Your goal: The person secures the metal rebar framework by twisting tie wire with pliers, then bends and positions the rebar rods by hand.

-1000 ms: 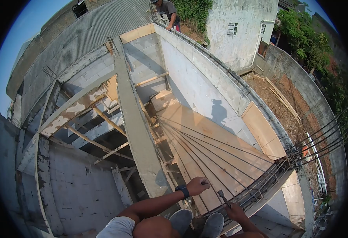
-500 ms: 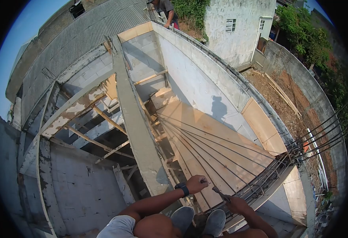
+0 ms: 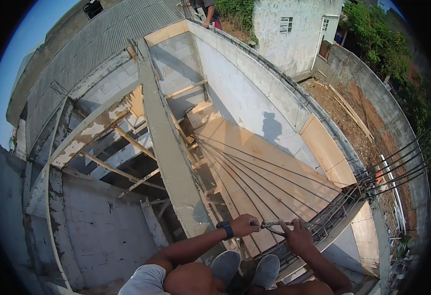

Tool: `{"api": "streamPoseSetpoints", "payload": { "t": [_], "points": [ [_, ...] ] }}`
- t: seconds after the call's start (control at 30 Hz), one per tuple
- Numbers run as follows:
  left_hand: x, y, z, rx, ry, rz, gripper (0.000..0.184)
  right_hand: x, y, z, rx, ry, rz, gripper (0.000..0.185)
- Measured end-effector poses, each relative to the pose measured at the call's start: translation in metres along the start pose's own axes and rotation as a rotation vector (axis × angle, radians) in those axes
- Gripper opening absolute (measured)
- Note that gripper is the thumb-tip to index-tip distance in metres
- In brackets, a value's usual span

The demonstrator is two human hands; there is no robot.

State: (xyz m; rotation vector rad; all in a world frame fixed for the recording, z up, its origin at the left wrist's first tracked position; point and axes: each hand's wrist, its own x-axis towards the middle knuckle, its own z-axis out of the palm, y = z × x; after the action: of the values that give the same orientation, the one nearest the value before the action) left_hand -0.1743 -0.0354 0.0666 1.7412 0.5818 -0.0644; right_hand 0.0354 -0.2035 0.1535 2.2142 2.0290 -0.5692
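My left hand (image 3: 245, 225), with a dark watch on its wrist, is closed in a pinch; what its fingers hold is too small to name. Wrapped round the handles of a pair of pliers (image 3: 270, 224) is my right hand (image 3: 298, 235). The pliers' head points left and is close to my left fingertips. Below both hands, several dark steel bars (image 3: 254, 195) fan out over a plywood panel (image 3: 279, 179). Their near ends meet a rebar cage (image 3: 331, 219) at the right.
My shoes (image 3: 266, 270) rest near the beam edge. A concrete beam (image 3: 168, 152) runs away on the left, beside deep openings crossed by wooden props (image 3: 134, 142). A person (image 3: 208, 12) is at the far wall. Bar ends (image 3: 402, 164) stick out right.
My right hand has moved up, and the pliers have swung to point left, with their head now close to my left fingers. My left hand has shifted slightly down.
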Motion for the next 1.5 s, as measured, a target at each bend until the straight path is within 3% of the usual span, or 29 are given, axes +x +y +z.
{"api": "streamPoseSetpoints", "payload": {
  "t": [0.27,0.3,0.5,0.8,1.0,1.1,1.3,1.5],
  "points": [
    [-0.003,0.000,-0.010,-0.225,-0.057,-0.031,0.025,0.001,0.008,0.007,0.011,0.031,-0.021,0.068],
    [-0.006,0.014,-0.017,-0.294,-0.070,-0.132,0.025,0.001,0.007,0.004,0.010,0.019,-0.004,0.068],
    [0.002,-0.004,-0.013,-0.084,-0.082,0.064,0.022,0.005,0.004,-0.003,-0.030,0.127,-0.098,0.063],
    [-0.003,-0.015,-0.018,-0.121,-0.245,-0.026,0.025,0.008,0.005,0.003,-0.066,0.147,-0.192,0.053],
    [-0.004,-0.019,-0.020,-0.176,-0.297,-0.028,0.027,0.009,0.005,0.004,-0.098,0.226,-0.230,0.034],
    [-0.003,-0.018,-0.018,-0.200,-0.256,-0.035,0.025,0.008,0.006,0.014,-0.008,0.023,-0.060,0.025],
    [0.000,-0.012,-0.013,-0.005,-0.034,0.150,0.018,0.006,0.015,0.036,0.077,-0.143,0.075,0.026],
    [0.007,-0.011,-0.003,0.101,0.127,0.155,0.016,0.005,0.003,0.028,0.119,-0.168,0.198,0.020]
  ]
}}
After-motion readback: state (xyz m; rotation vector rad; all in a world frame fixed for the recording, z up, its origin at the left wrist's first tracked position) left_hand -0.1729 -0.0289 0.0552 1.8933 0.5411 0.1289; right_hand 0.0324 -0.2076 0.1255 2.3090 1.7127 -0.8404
